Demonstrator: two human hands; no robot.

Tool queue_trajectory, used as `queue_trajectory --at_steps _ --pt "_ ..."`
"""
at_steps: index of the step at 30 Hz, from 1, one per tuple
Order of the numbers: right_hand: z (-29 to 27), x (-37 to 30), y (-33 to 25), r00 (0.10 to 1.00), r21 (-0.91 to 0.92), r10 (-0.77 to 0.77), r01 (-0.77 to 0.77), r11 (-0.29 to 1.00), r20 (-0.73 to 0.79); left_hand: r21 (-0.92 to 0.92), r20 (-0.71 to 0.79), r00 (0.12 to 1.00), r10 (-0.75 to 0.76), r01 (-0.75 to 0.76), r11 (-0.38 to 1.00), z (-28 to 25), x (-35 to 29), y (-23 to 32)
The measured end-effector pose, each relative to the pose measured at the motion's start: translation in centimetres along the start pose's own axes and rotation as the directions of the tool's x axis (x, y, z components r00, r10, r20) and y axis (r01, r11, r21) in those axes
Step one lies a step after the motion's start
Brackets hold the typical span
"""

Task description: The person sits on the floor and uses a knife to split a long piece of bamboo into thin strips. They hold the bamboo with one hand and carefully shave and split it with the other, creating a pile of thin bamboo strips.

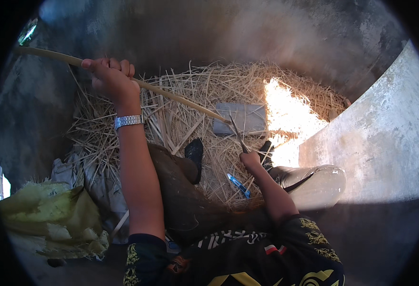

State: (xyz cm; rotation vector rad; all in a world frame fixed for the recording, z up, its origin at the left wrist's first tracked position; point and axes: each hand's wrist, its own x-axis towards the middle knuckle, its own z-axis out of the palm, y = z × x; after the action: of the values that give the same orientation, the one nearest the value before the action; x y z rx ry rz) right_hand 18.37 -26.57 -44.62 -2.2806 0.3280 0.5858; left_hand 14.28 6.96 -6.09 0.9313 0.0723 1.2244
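My left hand (112, 78) is closed around a long pale strip that looks like bamboo (181, 99), which slants from the upper left down toward the middle. A watch with a metal band (129, 121) sits on that wrist. In my right hand (250, 161) is the handle of a knife (237, 132); its narrow blade points up and meets the strip's lower end. Below this crossing lies a flat grey block (247, 118) on a heap of pale shavings (204, 81). The knife's handle is mostly hidden in my fist.
A blue cutter-like tool (239, 186) lies on the shavings between my legs. A torn yellow-green sack (52, 217) is at the lower left. Grey walls (371, 138) stand behind and to the right. Bright sunlight falls on part of the heap. My dark shoe (194, 159) rests at its edge.
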Motion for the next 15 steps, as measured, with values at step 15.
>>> queue_trajectory --at_steps 15 --pt "4.2 -4.7 -3.9 0.99 0.477 -0.033 -0.038 0.878 0.14 -0.133 0.065 0.995 -0.071 0.079 0.988 -0.3 0.0 0.1"
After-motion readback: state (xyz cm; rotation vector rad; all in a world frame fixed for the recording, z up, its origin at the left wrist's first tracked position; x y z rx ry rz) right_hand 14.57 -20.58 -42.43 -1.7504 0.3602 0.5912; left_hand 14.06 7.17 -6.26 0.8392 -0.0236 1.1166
